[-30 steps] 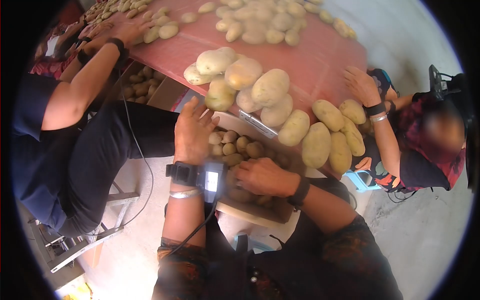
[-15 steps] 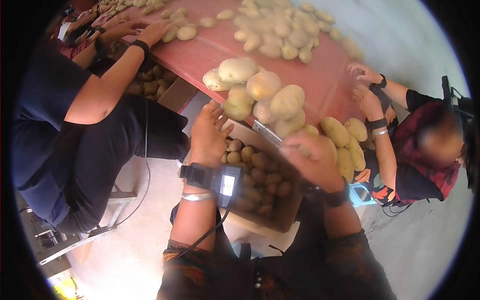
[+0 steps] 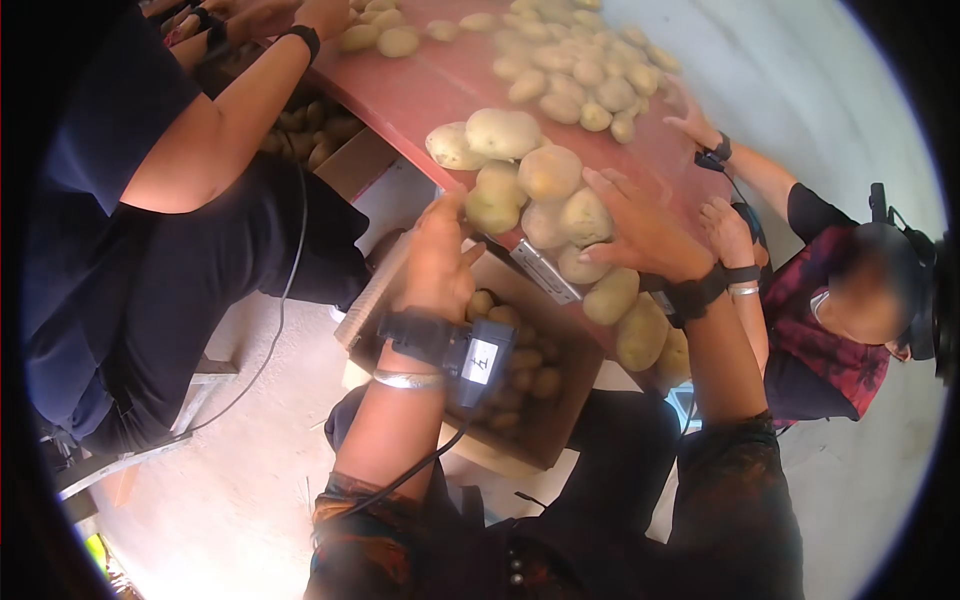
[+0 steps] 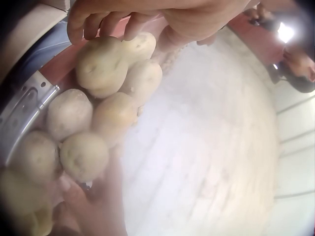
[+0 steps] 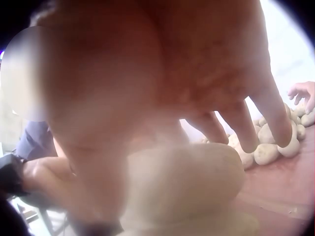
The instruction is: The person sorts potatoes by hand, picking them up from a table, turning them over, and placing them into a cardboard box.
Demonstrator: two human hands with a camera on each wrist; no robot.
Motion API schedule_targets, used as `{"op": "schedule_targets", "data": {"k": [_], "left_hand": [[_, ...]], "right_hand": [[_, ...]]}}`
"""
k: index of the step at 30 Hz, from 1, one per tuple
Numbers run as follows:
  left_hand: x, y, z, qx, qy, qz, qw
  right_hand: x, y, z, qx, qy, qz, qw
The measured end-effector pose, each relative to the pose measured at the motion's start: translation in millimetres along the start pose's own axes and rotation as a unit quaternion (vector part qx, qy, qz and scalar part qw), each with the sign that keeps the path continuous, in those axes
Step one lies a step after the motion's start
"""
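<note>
Sorting of names, near to far: a cardboard box [image 3: 570, 405] stands below the bench edge, with small potatoes [image 3: 545, 382] inside, partly hidden by the left wrist's camera [image 3: 483, 362]. The left hand [image 3: 437, 262] is above the box and just beside the bench edge, its fingers loosely bent and holding nothing visible; whether the fingertips touch the nearest potato cannot be told. A metal plate [image 3: 545, 270] lies along the bench edge, between the hands. The right hand [image 3: 650, 235] is spread wide, its thumb and fingers against the large potatoes [image 3: 550, 173], which lie heaped and in a row along that edge. Beyond them extends the red bench [image 3: 400, 100]. At left sits a person in dark clothes [image 3: 130, 140], near a second box [image 3: 355, 165] of potatoes; at right, a person in a red-and-black vest [image 3: 825, 370]. Farthest, a pile [image 3: 590, 75] of potatoes covers part of the bench.
</note>
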State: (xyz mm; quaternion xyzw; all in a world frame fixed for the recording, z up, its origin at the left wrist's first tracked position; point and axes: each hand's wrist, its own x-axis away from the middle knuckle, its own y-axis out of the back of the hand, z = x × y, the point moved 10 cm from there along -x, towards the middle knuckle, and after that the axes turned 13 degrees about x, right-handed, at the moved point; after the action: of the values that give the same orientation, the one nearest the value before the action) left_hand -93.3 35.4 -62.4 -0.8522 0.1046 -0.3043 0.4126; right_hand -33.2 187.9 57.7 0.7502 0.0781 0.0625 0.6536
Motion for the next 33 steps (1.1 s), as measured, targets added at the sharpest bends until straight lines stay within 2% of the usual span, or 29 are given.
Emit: {"op": "schedule_targets", "data": {"k": [1, 3, 4, 6, 10, 12, 13, 15, 16, 17, 18, 19, 20, 21, 23, 24, 26, 27, 29, 30, 31, 33], "left_hand": [[-1, 0, 0, 0.002, 0.001, -0.002, 1.0], [1, 1, -1, 0.006, 0.004, -0.009, 1.0], [1, 1, -1, 0.008, 0.007, -0.01, 1.0], [2, -2, -4, 0.016, 0.005, 0.014, 1.0], [1, 3, -10, 0.003, -0.001, -0.007, 1.0], [0, 2, -14, -0.004, -0.009, 0.005, 1.0], [1, 3, -11, -0.005, 0.003, 0.0, 1.0], [1, -2, -17, 0.0, -0.015, 0.017, 1.0], [-1, -3, -17, 0.008, -0.017, 0.027, 0.999], [-3, -1, -18, 0.013, -0.017, 0.032, 0.999], [0, -2, -21, 0.012, -0.028, 0.048, 0.998], [-8, 1, -21, 0.022, -0.012, 0.057, 0.998], [-12, 8, -21, 0.029, -0.012, 0.052, 0.998], [-11, 6, -26, 0.037, -0.014, 0.05, 0.998], [-15, 12, -33, 0.045, -0.003, 0.046, 0.998], [-15, 14, -39, 0.058, 0.001, 0.049, 0.997], [-7, 15, -52, 0.06, -0.005, 0.043, 0.997], [-5, 18, -58, 0.067, -0.014, 0.039, 0.997], [-8, 26, -67, 0.077, -0.009, 0.041, 0.996], [-6, 27, -71, 0.08, -0.016, 0.045, 0.996], [-3, 28, -73, 0.084, -0.021, 0.047, 0.995], [-4, 29, -73, 0.08, -0.02, 0.035, 0.996]], "right_hand": [[-3, -5, -1, 0.0, 0.001, 0.003, 1.0], [-7, -2, -1, -0.037, 0.0, -0.048, 0.998], [-8, -2, 0, -0.036, -0.001, -0.045, 0.998], [-9, -9, -13, -0.026, -0.091, 0.021, 0.995], [-9, -3, -11, -0.02, -0.109, 0.018, 0.994], [-1, 25, -7, -0.036, -0.112, -0.08, 0.99], [4, 35, 4, -0.039, -0.118, -0.07, 0.99], [22, 55, 15, -0.25, -0.175, -0.111, 0.946], [34, 46, 16, -0.363, -0.166, -0.142, 0.906], [43, 32, 24, -0.373, -0.175, -0.127, 0.902], [51, 16, 35, -0.595, -0.164, -0.151, 0.772], [57, 1, 49, -0.775, -0.148, -0.175, 0.589], [56, -14, 70, -0.837, -0.144, -0.138, 0.51], [59, -24, 81, -0.84, -0.151, -0.135, 0.503], [61, -55, 126, -0.893, -0.114, 0.002, 0.436], [63, -65, 135, -0.895, -0.116, 0.0, 0.431], [76, -107, 134, -0.856, -0.248, -0.012, 0.453], [82, -120, 134, -0.857, -0.248, -0.014, 0.451], [98, -160, 135, -0.792, -0.325, 0.067, 0.512], [103, -165, 135, -0.765, -0.355, 0.084, 0.53], [105, -166, 138, -0.766, -0.356, 0.083, 0.529], [118, -176, 134, -0.698, -0.425, 0.102, 0.568]]}}
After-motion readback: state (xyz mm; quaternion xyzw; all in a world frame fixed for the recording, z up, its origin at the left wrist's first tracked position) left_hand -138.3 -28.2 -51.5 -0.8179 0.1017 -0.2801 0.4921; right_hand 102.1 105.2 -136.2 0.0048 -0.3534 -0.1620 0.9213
